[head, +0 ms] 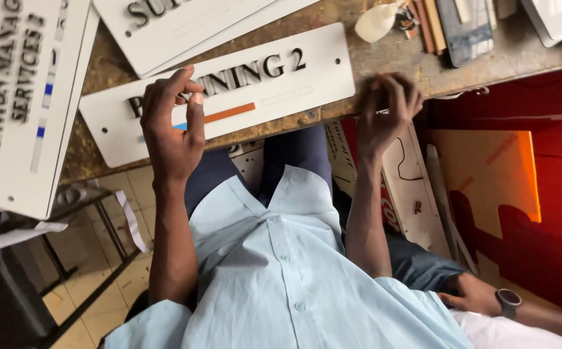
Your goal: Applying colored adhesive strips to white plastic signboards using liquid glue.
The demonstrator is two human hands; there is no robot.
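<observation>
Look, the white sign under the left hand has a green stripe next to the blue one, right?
Not quite. The head view shows the white sign lying on the wooden table under the left hand, but the stripe beside the blue one is orange, not green. The rest is right.

right hand (388, 110) – motion-blurred | white sign (229, 90) – left hand (172, 123) hides letters

Single head cam, steep downward look from above the person's own chest, close range. Workbench (423, 71) edge runs across the frame top, light blue shirt (281, 271) fills the bottom, floor at lower left. No second view.
</observation>
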